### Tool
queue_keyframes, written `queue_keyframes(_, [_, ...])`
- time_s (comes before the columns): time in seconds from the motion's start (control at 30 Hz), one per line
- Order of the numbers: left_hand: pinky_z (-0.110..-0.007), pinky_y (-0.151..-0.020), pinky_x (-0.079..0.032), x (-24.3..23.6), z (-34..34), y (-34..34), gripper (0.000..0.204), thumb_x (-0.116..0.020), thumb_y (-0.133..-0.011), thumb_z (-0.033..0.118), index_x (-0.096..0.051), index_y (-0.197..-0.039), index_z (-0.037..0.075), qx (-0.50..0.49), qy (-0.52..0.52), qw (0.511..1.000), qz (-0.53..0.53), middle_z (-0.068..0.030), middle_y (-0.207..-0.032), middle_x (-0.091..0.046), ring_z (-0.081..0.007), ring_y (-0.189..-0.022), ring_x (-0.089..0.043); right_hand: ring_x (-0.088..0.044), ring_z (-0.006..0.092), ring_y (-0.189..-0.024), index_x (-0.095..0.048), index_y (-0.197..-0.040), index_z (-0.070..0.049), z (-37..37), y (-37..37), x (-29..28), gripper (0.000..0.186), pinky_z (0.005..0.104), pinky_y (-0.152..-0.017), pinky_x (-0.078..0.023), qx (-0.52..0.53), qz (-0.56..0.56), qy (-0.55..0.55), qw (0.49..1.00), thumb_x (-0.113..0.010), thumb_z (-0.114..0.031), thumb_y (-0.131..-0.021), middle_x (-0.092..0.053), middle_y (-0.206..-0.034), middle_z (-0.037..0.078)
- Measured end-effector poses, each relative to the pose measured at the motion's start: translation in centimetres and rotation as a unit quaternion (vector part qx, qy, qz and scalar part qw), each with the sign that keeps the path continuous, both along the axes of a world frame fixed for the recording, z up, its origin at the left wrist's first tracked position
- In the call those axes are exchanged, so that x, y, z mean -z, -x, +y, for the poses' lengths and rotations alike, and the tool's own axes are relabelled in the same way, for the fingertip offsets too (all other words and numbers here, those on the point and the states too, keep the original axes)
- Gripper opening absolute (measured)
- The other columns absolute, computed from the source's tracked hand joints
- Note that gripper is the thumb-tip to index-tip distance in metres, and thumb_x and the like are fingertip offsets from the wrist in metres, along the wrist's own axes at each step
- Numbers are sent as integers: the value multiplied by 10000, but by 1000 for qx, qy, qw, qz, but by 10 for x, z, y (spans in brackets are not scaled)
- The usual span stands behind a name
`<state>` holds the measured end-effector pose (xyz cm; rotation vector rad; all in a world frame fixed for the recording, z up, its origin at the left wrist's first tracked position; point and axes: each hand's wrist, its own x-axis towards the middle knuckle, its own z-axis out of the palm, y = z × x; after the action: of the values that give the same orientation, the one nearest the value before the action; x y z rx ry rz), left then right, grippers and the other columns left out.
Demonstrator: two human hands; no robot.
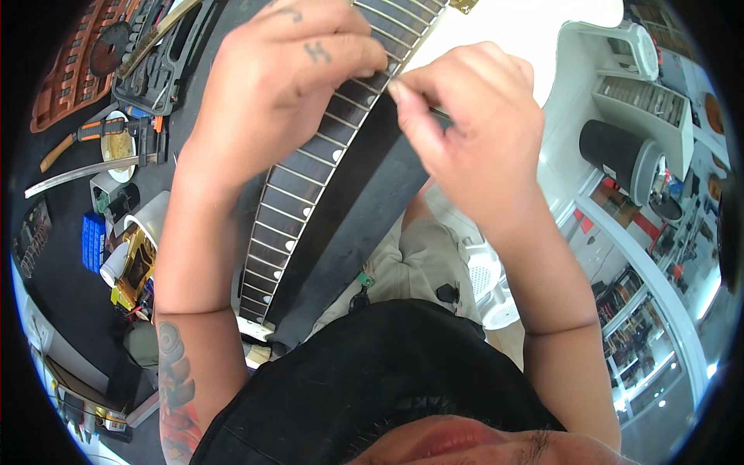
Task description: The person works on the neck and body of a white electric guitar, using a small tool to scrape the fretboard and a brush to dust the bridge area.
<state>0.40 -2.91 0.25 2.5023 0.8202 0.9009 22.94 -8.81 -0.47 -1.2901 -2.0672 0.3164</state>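
Observation:
An electric guitar lies across the bench, its dark fretboard [298, 186] with metal frets and pale dot inlays running from lower left to upper right. Its glossy white body [480, 23] is at the top. Over the upper part of the fretboard, my left hand [287, 70] is closed, fingers bent, tips down at the frets. My right hand [480, 101] is closed in a pinch at the fretboard's near edge, thumb and forefinger close to the left fingertips. What either hand pinches is hidden or too small to name. A short thin edge shows beneath the right fingers.
On the dark bench [58, 287] at left are an orange tool case [77, 66], a grey tool case [167, 85], a clamp [101, 132], a blue box [93, 242] and a white cup [151, 217]. A black bin [612, 151] and white shelf unit [647, 108] stand right.

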Motion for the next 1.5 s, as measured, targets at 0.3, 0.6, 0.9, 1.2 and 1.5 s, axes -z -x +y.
queue_keyframes(0.3, [-371, -771, -587, 1, -2, -1, 289, -793, -743, -89, -804, -1000, 43, 14, 8, 1000, -15, -73, -956, -754, -289, -894, -722, -685, 245, -828, -766, -864, -118, -1, -2, 5, 170, 388, -812, -483, -4, -1, -14, 1000, -902, -56, -783, -702, -815, 19])
queue_keyframes(0.6, [-364, -765, -586, 1, -6, 1, 300, -802, -726, -99, -805, -996, 31, 6, 12, 1000, -19, -76, -943, -750, -286, -893, -722, -660, 298, -859, -692, -879, -125, -3, 0, 9, 222, 458, -795, -486, -18, 3, -27, 999, -885, -98, -773, -642, -860, 32])
queue_keyframes(0.9, [-380, -776, -587, 2, -8, 2, 271, -814, -734, -72, -801, -987, 23, 18, 12, 1000, -6, -74, -953, -756, -287, -894, -723, -678, 263, -842, -761, -879, -110, -9, 1, 5, 175, 395, -810, -499, -37, 35, 3, 999, -890, -44, -781, -693, -826, 23])
queue_keyframes(1.2, [-385, -797, -577, 0, -9, 4, 289, -809, -716, -75, -809, -989, 19, 18, 16, 1000, 2, -83, -940, -744, -288, -893, -718, -675, 276, -845, -757, -876, -108, -5, 2, 5, 176, 400, -801, -500, -49, 44, 1, 998, -885, -35, -779, -685, -823, 40])
queue_keyframes(1.5, [-368, -779, -574, -1, 0, 5, 267, -809, -712, -57, -809, -969, 14, 14, 32, 999, 2, -81, -938, -744, -284, -890, -716, -684, 272, -851, -762, -888, -102, 4, 2, 0, 164, 399, -814, -517, -57, 11, -10, 998, -896, -61, -803, -704, -848, 37])
